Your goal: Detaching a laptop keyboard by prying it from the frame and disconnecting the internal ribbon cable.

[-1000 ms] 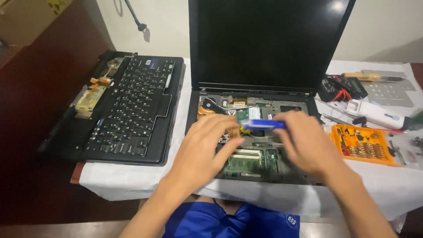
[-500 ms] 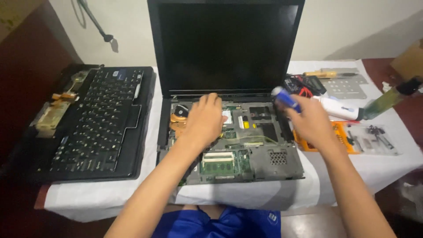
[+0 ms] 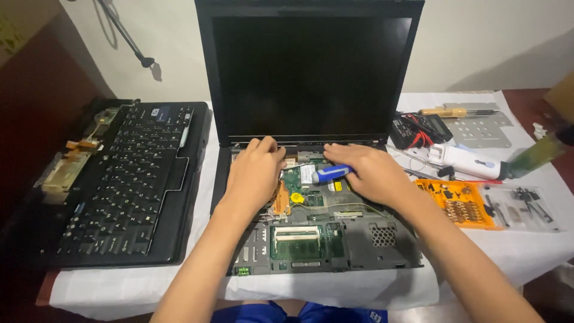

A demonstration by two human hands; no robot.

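Note:
An opened black laptop [image 3: 382, 245] lies in front of me with its keyboard removed and green circuit boards exposed; its dark screen [image 3: 311, 72] stands upright. My left hand [image 3: 254, 173] rests on the base near the hinge, fingertips at the back left of the board. My right hand [image 3: 371, 173] holds a blue-and-white screwdriver [image 3: 330, 173] lying sideways, its tip pointing left over the board. A memory module [image 3: 296, 234] sits in the lower middle of the base.
The removed keyboard and palmrest [image 3: 125, 185] lie to the left. On the right are an orange bit case [image 3: 457, 203], a clear tray of small parts [image 3: 526, 206], a white tool [image 3: 466, 161], a black meter [image 3: 418, 128], a metal plate [image 3: 481, 128] and a wooden-handled tool [image 3: 445, 112].
Both hands moved back toward the hinge. The right hand, which had lifted the screwdriver off to the right, brought it back over the board. The camera came closer.

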